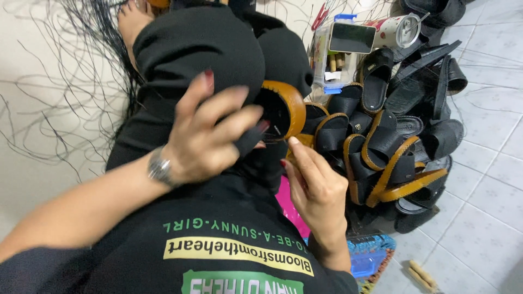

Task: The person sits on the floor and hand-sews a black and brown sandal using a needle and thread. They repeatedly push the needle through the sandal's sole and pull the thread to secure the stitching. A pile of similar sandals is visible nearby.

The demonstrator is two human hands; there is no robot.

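Observation:
My left hand [210, 136], with a metal watch on the wrist, grips a black strap piece against a black sandal with a tan stitched edge [283, 109], which rests on my black-clothed knees. My right hand [316, 188] is just below the sandal, thumb raised to its tan rim, fingers curled as if pinching something thin; what it pinches is too small to see. Both hands meet at the sandal's lower edge.
A pile of several black-and-tan sandals [392, 147] lies on the tiled floor at right. Behind it stand a clear plastic box [340, 57] and a tin can [397, 30]. Loose black threads [60, 98] spread at left. A blue basket [368, 258] sits below.

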